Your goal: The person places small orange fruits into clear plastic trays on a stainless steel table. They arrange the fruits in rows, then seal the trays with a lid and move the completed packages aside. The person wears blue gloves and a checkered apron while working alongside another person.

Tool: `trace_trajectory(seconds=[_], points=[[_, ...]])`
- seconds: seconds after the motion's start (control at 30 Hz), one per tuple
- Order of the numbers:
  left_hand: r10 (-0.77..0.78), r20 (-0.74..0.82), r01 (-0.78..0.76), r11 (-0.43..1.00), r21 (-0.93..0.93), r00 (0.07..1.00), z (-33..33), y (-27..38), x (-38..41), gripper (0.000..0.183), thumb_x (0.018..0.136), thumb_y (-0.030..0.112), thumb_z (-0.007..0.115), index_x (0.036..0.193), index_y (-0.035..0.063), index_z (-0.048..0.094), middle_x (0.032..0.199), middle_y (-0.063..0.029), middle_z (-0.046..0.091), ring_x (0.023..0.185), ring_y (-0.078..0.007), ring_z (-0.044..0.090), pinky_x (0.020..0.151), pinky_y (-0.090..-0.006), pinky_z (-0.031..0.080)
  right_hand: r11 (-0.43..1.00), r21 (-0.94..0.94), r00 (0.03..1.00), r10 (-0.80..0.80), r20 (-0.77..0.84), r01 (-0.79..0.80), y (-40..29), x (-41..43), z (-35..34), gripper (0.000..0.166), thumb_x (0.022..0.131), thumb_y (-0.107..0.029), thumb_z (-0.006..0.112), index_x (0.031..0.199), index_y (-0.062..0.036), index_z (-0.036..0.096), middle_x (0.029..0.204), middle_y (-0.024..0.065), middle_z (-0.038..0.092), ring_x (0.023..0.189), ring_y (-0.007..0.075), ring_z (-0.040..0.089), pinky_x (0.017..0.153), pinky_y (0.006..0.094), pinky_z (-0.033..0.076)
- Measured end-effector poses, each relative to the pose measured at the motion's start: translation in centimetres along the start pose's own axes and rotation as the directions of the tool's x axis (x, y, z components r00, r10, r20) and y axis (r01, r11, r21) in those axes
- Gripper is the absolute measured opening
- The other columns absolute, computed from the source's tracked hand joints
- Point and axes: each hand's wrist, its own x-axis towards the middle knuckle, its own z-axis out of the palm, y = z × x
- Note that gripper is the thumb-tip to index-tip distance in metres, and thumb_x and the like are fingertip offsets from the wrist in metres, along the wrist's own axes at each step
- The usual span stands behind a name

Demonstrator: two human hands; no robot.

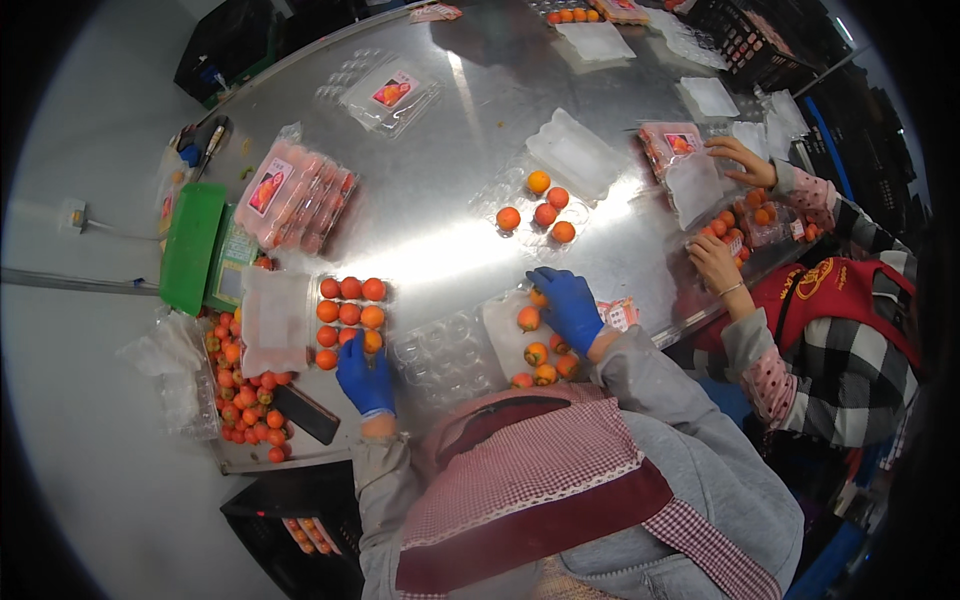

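My left hand [365, 379], in a blue glove, is at the lower right corner of a clear clamshell tray with rows of orange-red persimmons [350, 311]. Its fingertips touch the fruit in the bottom row; whether they grip one is hidden. A white padded lid [276, 322] lies folded out to the left. My right hand [571, 309], gloved alike, has its fingers curled over a persimmon [538, 297] at the top of another white padded lid [504, 330]. Several loose persimmons [536, 353] rest on this lid. Its clear cupped tray half [448, 356] is bare, between my hands.
Loose persimmons [251, 401] are heaped at left beside a dark flat object [306, 414]. Filled packs [296, 199] are stacked beyond, near a green box [193, 247]. Another open clamshell [576, 154] holds several fruits. At right, a co-worker's hands [716, 262] handle packs.
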Motion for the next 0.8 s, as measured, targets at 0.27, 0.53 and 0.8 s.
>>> trace_trajectory(seconds=[0.27, 0.53, 0.8], points=[[-0.101, 0.174, 0.165, 0.896, -0.412, 0.98, -3.0, 9.3, -0.1, 0.044, 0.079, 0.001, 0.072, 0.122, 0.0061, 0.066, 0.108, -0.0077, 0.066, 0.082, -0.0177, 0.06, 0.077, -0.0311, 0.051, 0.814, 0.553, 0.982, 0.185, 0.039, -0.176, 0.6, -0.6, -1.2, 0.065, 0.077, -0.004, 0.072, 0.138, -0.0113, 0.052, 0.122, 0.0087, 0.064, 0.107, 0.0224, 0.062, 0.09, 0.0329, 0.05], [0.332, 0.28, -0.137, 0.829, -0.542, 0.901, -2.8, 18.8, 0.6, 0.054, 0.078, 0.01, 0.078, 0.13, 0.009, 0.063, 0.122, -0.0105, 0.065, 0.102, -0.0238, 0.064, 0.091, -0.0349, 0.05, 0.027, 0.847, 0.846, -0.04, 0.532, -0.531, -6.2, -1.8, -6.2, 0.054, 0.099, -0.035, 0.051, 0.144, -0.006, 0.046, 0.121, 0.0088, 0.063, 0.109, 0.0157, 0.061, 0.089, 0.0263, 0.048], [0.08, 0.465, 0.215, 0.81, -0.546, 0.882, -3.0, 18.1, -0.3, 0.051, 0.077, 0.016, 0.079, 0.125, 0.0084, 0.064, 0.108, -0.0113, 0.065, 0.097, -0.0266, 0.064, 0.088, -0.0371, 0.05, 0.273, 0.75, 0.783, 0.018, 0.622, -0.602, -7.5, -2.2, -5.4, 0.045, 0.103, -0.037, 0.043, 0.134, -0.0081, 0.058, 0.104, 0.0028, 0.062, 0.089, 0.011, 0.056, 0.084, 0.0253, 0.047]])
